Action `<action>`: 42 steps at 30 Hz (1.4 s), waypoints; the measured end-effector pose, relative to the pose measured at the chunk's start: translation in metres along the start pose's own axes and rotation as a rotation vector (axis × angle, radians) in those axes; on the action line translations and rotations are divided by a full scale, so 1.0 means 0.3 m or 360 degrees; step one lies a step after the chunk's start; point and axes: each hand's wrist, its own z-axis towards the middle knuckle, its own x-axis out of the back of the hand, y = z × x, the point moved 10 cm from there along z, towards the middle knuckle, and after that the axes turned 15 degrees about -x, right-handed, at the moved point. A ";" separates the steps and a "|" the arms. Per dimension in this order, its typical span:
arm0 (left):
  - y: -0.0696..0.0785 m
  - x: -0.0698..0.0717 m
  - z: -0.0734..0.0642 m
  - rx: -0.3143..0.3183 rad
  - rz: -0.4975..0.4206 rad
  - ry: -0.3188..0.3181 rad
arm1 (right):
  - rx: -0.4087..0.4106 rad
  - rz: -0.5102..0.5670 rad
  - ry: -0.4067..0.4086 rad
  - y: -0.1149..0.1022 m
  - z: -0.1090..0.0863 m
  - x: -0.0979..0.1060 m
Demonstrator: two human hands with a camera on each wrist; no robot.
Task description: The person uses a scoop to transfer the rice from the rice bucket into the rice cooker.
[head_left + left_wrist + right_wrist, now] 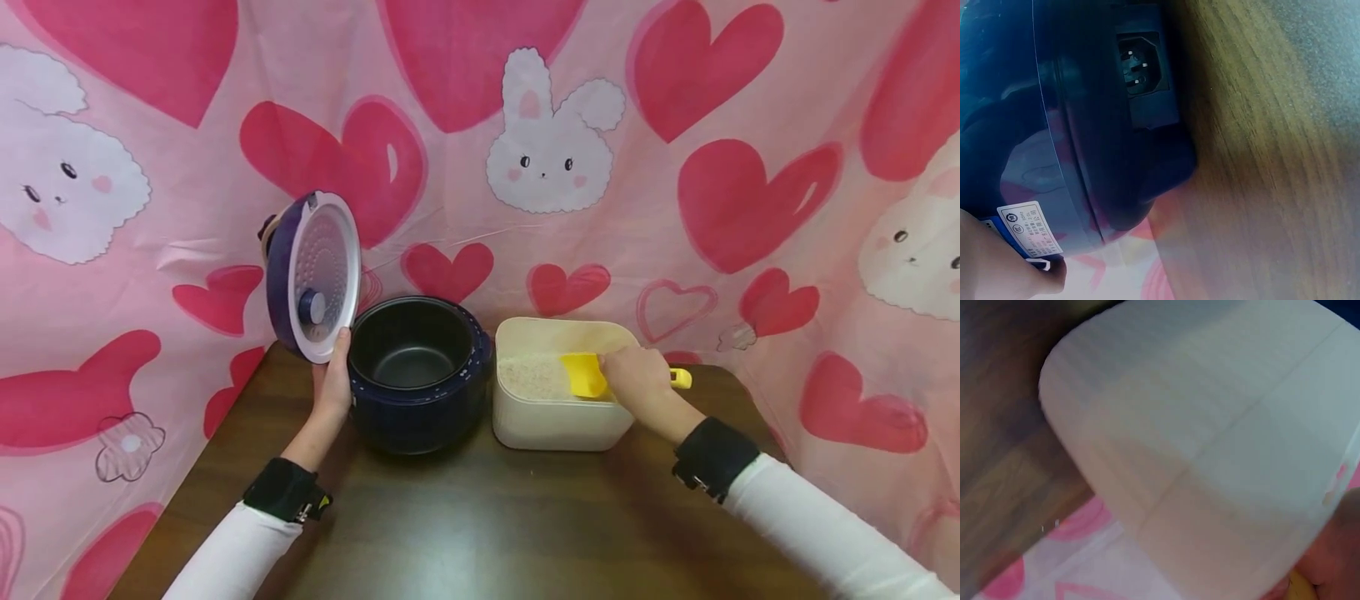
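Note:
My left hand [335, 382] holds the lower edge of a dark blue rice cooker lid [327, 271], tilted up with its white inner side facing right. Beside it on the table sits the rice cooker [420, 417], its dark inner pot [408, 367] exposed. In the left wrist view the cooker's body [1079, 169] shows a power socket [1139, 64] and a label. My right hand [641, 383] grips a yellow scoop [585, 375] by its handle. The scoop's bowl is in the rice [531, 377] inside a cream container [555, 427], whose side fills the right wrist view.
The brown wooden table [465, 525] carries the cooker and the container side by side, close together. Right behind them hangs a pink cloth [465, 200] with hearts and rabbits. It also falls along both sides of the table.

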 end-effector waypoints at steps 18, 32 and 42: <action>-0.017 -0.012 -0.053 0.0070 0.0057 -0.0096 | -0.0029 0.0535 -0.0553 -0.125 0.039 -0.125; -0.010 -0.013 -0.041 0.0022 0.0050 -0.0082 | -0.0121 0.0885 -0.0777 -0.095 0.059 -0.142; -0.011 -0.004 -0.001 0.0016 0.0024 -0.0096 | -0.0247 0.0968 -0.0745 0.002 0.085 -0.107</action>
